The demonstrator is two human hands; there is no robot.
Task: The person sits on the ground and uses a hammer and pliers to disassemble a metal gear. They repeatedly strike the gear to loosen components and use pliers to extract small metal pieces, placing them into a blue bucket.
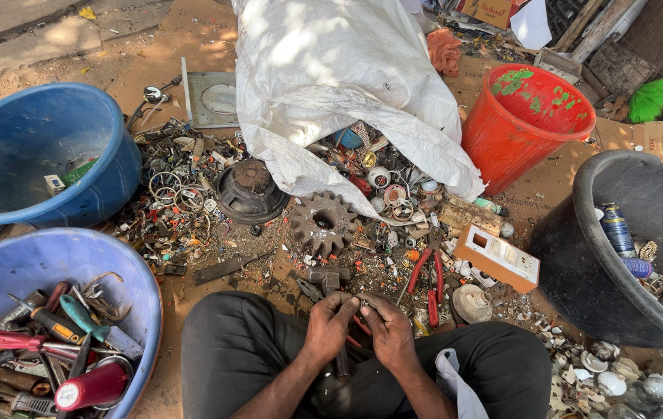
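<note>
Item: small dark metal part, pinched between both hands over the lap. Left hand and right hand met fingertip to fingertip, each closed on it; long axis not discernible. Red-handled pliers lay just beyond, nearer the right hand

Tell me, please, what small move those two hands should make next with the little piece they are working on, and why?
Probably keep both hands on it and pry a little further: the left hand and right hand pinch a small dark piece between them over the lap, and it looks unseparated. The red-handled pliers lie just beside them if fingers fail.
</note>
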